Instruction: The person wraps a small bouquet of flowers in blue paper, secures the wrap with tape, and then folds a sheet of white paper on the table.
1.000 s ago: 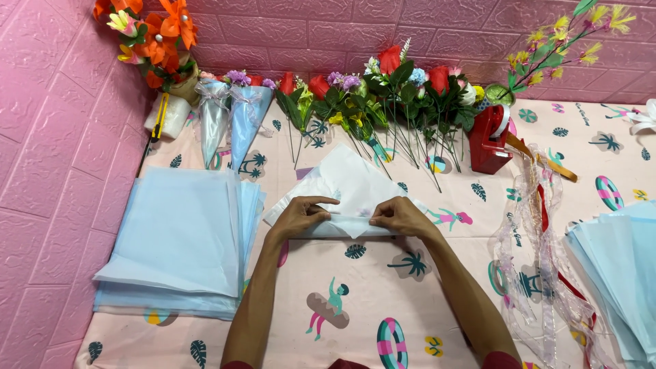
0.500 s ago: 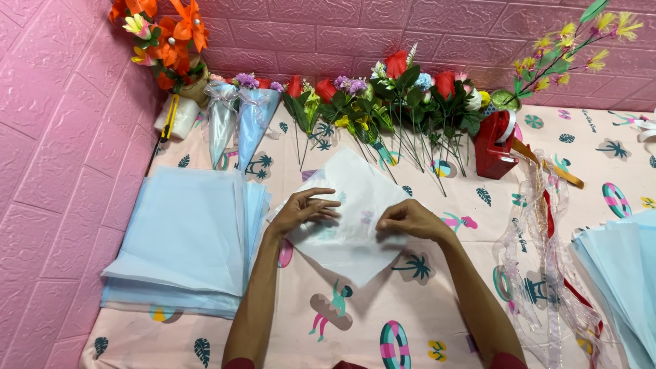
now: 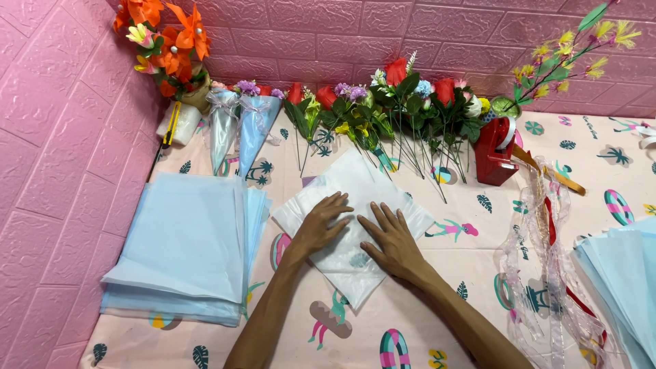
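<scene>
Flat left hand (image 3: 318,225), right hand (image 3: 391,239), white translucent sheet (image 3: 355,186)

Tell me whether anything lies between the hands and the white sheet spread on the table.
Nothing visible does. The left hand and right hand both lie flat, palms down, directly on the white translucent wrapping sheet. The stack of pale blue sheets sits apart to the left, the artificial flowers behind.

A translucent white wrapping sheet (image 3: 352,219) lies flat on the patterned surface (image 3: 471,301), turned like a diamond with one corner toward the flower stems and one toward the person; it is thin enough that the printed pattern shows faintly through. Both hands press on its middle, fingers spread; its edges look slightly creased.
</scene>
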